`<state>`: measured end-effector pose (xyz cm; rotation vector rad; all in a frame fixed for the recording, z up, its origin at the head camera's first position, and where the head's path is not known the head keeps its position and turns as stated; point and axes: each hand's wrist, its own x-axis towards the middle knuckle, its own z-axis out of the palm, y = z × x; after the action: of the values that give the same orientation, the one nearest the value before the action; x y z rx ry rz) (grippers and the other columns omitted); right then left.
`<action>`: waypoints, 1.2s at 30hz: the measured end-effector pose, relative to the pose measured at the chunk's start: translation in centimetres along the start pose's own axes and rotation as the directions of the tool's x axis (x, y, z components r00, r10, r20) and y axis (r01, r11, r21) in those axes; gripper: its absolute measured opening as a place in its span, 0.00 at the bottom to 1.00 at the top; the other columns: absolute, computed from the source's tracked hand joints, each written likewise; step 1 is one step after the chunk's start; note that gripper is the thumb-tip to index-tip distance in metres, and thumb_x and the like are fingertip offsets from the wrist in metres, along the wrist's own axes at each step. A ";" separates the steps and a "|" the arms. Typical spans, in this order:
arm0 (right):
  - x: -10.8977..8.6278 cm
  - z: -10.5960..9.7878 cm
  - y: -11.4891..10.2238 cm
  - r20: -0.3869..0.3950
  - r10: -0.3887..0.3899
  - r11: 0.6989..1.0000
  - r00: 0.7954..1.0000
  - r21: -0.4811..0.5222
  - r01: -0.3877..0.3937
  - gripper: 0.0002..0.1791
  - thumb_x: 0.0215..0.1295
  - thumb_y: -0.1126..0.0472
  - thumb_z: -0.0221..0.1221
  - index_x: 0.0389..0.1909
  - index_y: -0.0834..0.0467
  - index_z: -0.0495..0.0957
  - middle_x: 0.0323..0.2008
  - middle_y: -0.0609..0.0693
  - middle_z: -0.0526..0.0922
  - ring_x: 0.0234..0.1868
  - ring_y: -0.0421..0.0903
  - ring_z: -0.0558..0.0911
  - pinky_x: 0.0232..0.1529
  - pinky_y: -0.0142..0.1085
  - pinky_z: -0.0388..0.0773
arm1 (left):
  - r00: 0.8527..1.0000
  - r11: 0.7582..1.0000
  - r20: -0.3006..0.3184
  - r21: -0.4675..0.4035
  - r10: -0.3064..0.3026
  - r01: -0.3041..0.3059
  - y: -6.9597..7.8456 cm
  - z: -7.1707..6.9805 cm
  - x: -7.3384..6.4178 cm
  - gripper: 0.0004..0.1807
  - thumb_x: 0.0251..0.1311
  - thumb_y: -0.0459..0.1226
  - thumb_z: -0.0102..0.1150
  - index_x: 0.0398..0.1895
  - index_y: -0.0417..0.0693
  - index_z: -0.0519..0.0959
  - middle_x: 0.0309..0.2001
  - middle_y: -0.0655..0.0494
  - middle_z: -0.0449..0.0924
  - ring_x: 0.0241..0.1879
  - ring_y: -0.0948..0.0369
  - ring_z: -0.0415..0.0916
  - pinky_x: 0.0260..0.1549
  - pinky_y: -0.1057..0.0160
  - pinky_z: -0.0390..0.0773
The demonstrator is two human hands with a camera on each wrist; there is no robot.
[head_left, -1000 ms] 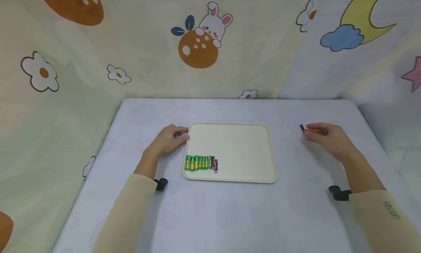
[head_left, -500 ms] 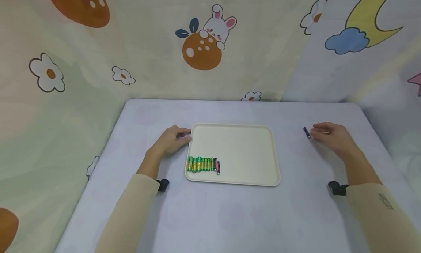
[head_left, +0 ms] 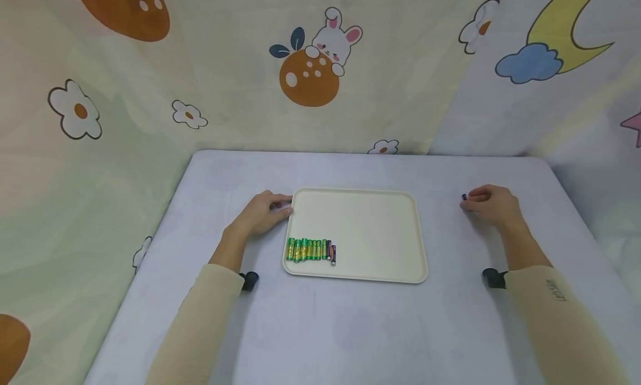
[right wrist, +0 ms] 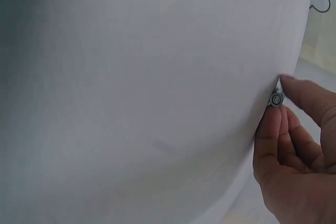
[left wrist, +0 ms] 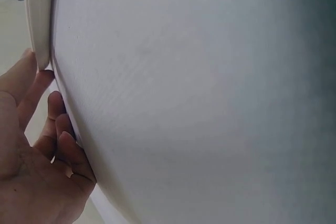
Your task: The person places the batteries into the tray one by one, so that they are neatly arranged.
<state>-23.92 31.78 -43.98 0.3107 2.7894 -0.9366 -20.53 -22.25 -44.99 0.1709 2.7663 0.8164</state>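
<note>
A cream tray (head_left: 370,229) lies on the table, with a row of batteries (head_left: 310,250) standing side by side at its near left corner. Most are green and gold; the two at the right end are dark purple and orange. My left hand (head_left: 260,211) holds the tray's left edge between thumb and index finger, the thumb at the rim in the left wrist view. Off to the right of the tray, my right hand (head_left: 493,206) pinches a dark battery (head_left: 464,197) between thumb and fingertips. The right wrist view shows its round metal end (right wrist: 276,99), with fingertips close over the table.
A pale cloth covers the table (head_left: 350,324). Its far edge meets a printed fabric backdrop (head_left: 225,68) with a bunny, flowers and a moon. Black wrist cameras sit at the left cuff (head_left: 248,281) and the right cuff (head_left: 494,278).
My right hand has tilted the dark battery, so only its end shows now, and the forearm has swung left. The left hand keeps its place at the tray. The head view has shifted slightly.
</note>
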 end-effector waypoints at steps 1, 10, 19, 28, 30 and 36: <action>0.0 0.1 0.0 -0.007 0.005 1.000 1.000 -0.010 -0.005 0.27 0.71 0.53 0.62 0.59 0.69 0.73 0.51 0.67 0.80 0.52 0.62 0.77 0.46 0.50 0.75 | 1.000 1.000 0.001 0.002 0.002 -0.002 0.1 0.0 0.0 0.27 0.72 0.52 0.58 0.71 0.57 0.75 0.55 0.48 0.76 0.55 0.51 0.71 0.60 0.48 0.72; -0.5 0.2 -0.4 0.067 -0.006 1.000 0.998 0.023 0.005 0.25 0.71 0.54 0.61 0.60 0.68 0.75 0.52 0.66 0.81 0.51 0.58 0.78 0.46 0.45 0.75 | 1.000 1.000 -0.001 0.001 -0.027 0.027 0.1 0.2 0.0 0.27 0.72 0.52 0.58 0.71 0.58 0.75 0.54 0.50 0.76 0.55 0.51 0.71 0.60 0.48 0.73; -2.2 1.2 -0.6 0.182 -0.018 0.986 0.983 0.169 -0.013 0.30 0.71 0.47 0.62 0.65 0.62 0.74 0.54 0.55 0.84 0.53 0.47 0.77 0.53 0.37 0.71 | 1.000 1.000 -0.003 -0.002 -0.026 0.026 0.3 0.1 -0.1 0.27 0.72 0.52 0.58 0.72 0.58 0.75 0.55 0.49 0.75 0.55 0.51 0.71 0.60 0.47 0.72; -4.4 3.1 -2.6 0.259 -0.080 0.889 0.963 0.456 -0.049 0.33 0.74 0.47 0.61 0.69 0.65 0.70 0.58 0.47 0.78 0.47 0.27 0.81 0.51 0.23 0.78 | 1.000 1.000 -0.004 0.003 -0.029 0.029 0.5 0.3 -0.1 0.27 0.72 0.52 0.58 0.72 0.58 0.75 0.54 0.49 0.76 0.55 0.51 0.71 0.60 0.47 0.73; -5.0 3.7 -3.2 0.272 -0.118 0.855 0.955 0.517 -0.042 0.32 0.74 0.51 0.61 0.69 0.68 0.69 0.57 0.47 0.78 0.48 0.28 0.81 0.53 0.24 0.79 | 1.000 1.000 -0.005 0.003 -0.024 0.024 0.4 0.3 -0.1 0.27 0.72 0.52 0.58 0.72 0.58 0.75 0.55 0.49 0.76 0.55 0.51 0.71 0.60 0.47 0.72; -6.7 5.6 -5.6 0.324 -0.224 0.772 0.919 0.635 -0.035 0.28 0.74 0.60 0.61 0.65 0.74 0.68 0.53 0.50 0.80 0.49 0.34 0.84 0.54 0.30 0.81 | 1.000 1.000 -0.005 0.000 -0.025 0.025 0.3 0.2 0.0 0.27 0.72 0.52 0.58 0.72 0.58 0.75 0.56 0.48 0.75 0.57 0.50 0.71 0.61 0.47 0.72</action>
<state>-18.34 23.04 -43.56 0.0478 2.0709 -1.7427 -20.43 -21.92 -44.98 0.1339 2.7676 0.8122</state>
